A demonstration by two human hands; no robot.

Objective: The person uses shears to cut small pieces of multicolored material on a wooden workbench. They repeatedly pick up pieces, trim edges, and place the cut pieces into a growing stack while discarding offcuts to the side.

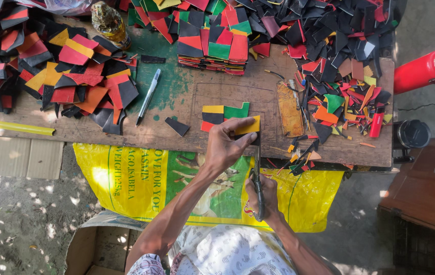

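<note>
step: trimming | left hand [226, 146] fingers pinched on yellow-black patch [248, 127] | right hand [261, 192] fingers closed around scissors [257, 181] | next, I'd judge: steady patch, blades square to edge

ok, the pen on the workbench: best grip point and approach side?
Take the pen by its white barrel at mid-length, coming straight down from above. It lies flat and slanted on a bare patch of the workbench, dark tip toward the person. The long sides look open for a pinch across the barrel, while the cap end nears the piled scraps. The left hand is closer.
</note>
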